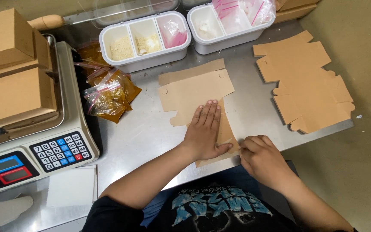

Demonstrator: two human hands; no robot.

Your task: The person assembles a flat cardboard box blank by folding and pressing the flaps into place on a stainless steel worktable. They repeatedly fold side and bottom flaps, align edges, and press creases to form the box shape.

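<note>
A flat brown cardboard box blank point(194, 92) lies on the steel table point(142, 133) in front of me. My left hand point(205, 131) presses flat on its near part, fingers together and pointing away. My right hand point(260, 157) pinches the blank's near right corner at the table edge, fingers curled on a folded flap. A stack of the same unfolded blanks point(305, 81) rests to the right, apart from both hands.
A weighing scale with a keypad point(61, 150) stands at left, with closed brown boxes point(13, 86) on it. Small bags of orange sauce point(108, 92) lie beside it. Two white compartment trays point(144, 36) point(226, 25) with powders and bags sit at the back.
</note>
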